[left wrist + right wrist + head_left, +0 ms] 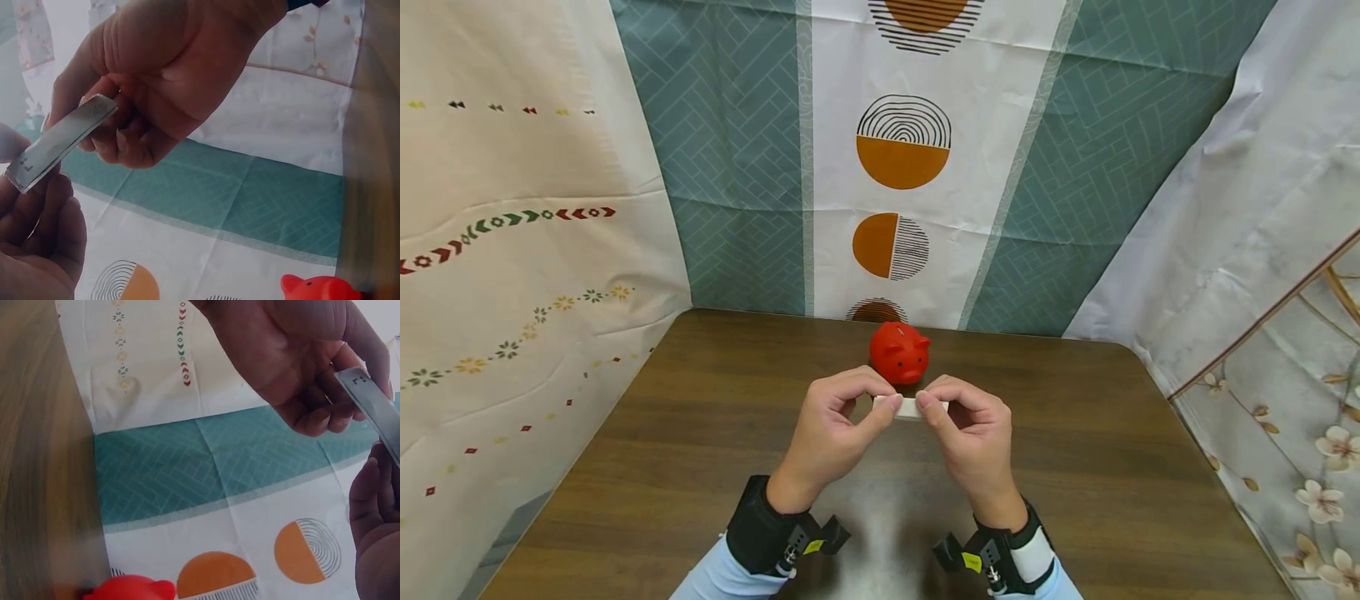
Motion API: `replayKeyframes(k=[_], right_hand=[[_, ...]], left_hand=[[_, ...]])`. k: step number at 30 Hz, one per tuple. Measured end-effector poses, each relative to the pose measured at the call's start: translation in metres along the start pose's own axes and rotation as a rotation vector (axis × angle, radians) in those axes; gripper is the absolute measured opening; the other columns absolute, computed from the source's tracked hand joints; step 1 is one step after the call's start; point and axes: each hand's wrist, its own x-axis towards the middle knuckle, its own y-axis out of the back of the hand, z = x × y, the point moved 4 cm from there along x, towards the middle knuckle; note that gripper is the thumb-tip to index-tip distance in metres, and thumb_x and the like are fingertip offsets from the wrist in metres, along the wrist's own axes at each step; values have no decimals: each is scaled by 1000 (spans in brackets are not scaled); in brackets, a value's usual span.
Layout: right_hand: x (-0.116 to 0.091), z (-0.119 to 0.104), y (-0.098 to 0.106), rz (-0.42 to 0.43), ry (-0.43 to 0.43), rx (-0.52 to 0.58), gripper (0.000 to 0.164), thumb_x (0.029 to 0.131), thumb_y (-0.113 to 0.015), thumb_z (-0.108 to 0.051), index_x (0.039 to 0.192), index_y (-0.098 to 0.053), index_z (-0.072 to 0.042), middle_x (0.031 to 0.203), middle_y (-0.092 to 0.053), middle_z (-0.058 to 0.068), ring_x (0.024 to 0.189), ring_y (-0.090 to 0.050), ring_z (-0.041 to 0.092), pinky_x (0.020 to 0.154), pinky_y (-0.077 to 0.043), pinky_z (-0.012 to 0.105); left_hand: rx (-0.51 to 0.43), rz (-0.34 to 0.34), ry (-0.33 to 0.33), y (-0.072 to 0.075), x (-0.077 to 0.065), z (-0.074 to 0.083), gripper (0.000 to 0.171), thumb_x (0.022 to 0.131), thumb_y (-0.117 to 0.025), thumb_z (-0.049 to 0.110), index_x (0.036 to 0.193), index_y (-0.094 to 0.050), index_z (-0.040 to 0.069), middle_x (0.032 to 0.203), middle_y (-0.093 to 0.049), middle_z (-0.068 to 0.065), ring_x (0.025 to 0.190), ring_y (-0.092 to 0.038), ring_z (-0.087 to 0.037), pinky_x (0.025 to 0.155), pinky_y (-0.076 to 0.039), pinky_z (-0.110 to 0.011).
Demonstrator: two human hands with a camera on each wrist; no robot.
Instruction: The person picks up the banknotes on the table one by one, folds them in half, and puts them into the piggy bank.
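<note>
Between both hands, above the table, is a small flat pale strip, a wrapper-like packet point(910, 409) held lengthwise from side to side. Small dark marks and rough short edges show on the packet point(62, 142) in the left wrist view. Thumb and forefinger of my left hand point(831, 433) pinch its left end. My right hand point(973, 433) pinches the other end in the same way, thumb on the near side. Just beyond the hands a red piggy bank point(898, 354) stands on the table, facing me, with a slot in its top.
The brown wooden table point(700, 467) extends around the hands. At its far edge hangs a green and white curtain point(737, 167) with orange circles. A cream patterned cloth point(512, 292) borders the left side, a flowered white cloth point(1285, 400) the right.
</note>
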Motion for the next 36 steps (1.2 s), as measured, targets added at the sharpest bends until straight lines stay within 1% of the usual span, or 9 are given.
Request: replayKeyframes(k=[3, 6, 10, 16, 22, 24, 29, 32, 36], right_hand=[[0, 1, -2, -17, 7, -11, 13, 91, -63, 15, 94, -71, 6, 79, -65, 9, 71, -56, 17, 58, -51, 25], [0, 1, -4, -38, 22, -17, 15, 90, -63, 16, 94, -72, 5, 78, -64, 11, 71, -55, 17, 56, -50, 26], [0, 2, -5, -53, 20, -27, 15, 90, -62, 15, 94, -72, 4, 78, -63, 10, 71, -55, 17, 55, -49, 26], [0, 2, -6, -61, 15, -47, 16, 91, -61, 16, 94, -70, 4, 78, -61, 9, 71, -53, 16, 54, -47, 27], [0, 2, -7, -47, 38, -45, 15, 91, -61, 17, 91, -68, 4, 77, -59, 9, 69, -52, 16, 52, -45, 27], [1, 2, -6, -32, 38, -35, 13, 91, -62, 15, 90, -68, 4, 77, -61, 9, 69, -53, 16, 54, -47, 26], [1, 1, -3, -8, 31, -25, 10, 91, -63, 13, 91, -69, 5, 78, -63, 9, 70, -55, 17, 58, -51, 24], [1, 2, 0, 2, 18, -39, 11, 91, -63, 13, 91, -70, 6, 78, -64, 8, 71, -56, 17, 60, -52, 23], [1, 1, 3, 18, 1, -65, 12, 92, -62, 14, 90, -70, 5, 79, -65, 7, 72, -56, 17, 61, -52, 22]], left_hand=[[24, -10, -5, 0, 0, 0, 12, 91, -70, -5, 89, -74, 6, 84, -71, -8, 77, -64, -15, 65, -58, -26], [46, -21, -10, -1, 0, 0, 11, 91, -71, -2, 89, -75, 8, 83, -72, -7, 76, -63, -14, 63, -54, -25], [47, -28, -8, -2, 0, 1, 11, 92, -70, -2, 90, -75, 8, 84, -72, -7, 76, -63, -14, 65, -56, -26], [49, -26, 0, -4, -1, 0, 12, 93, -70, -2, 90, -75, 8, 83, -72, -7, 75, -62, -14, 63, -54, -25], [68, -9, 2, -5, -1, -2, 11, 93, -71, 0, 89, -75, 9, 83, -72, -5, 75, -62, -13, 61, -52, -24], [66, 0, 1, -5, -1, -2, 11, 93, -71, 0, 89, -75, 9, 83, -72, -6, 75, -62, -13, 61, -51, -24], [37, 13, 7, -3, 0, -1, 11, 92, -70, -3, 89, -74, 7, 83, -71, -8, 76, -62, -15, 64, -54, -25], [29, 17, 25, -1, 0, -1, 11, 93, -69, -4, 90, -74, 6, 84, -71, -9, 76, -62, -15, 65, -56, -25], [15, 23, 32, 1, 0, -1, 12, 93, -68, -5, 90, -74, 5, 83, -70, -10, 76, -62, -15, 66, -58, -26]])
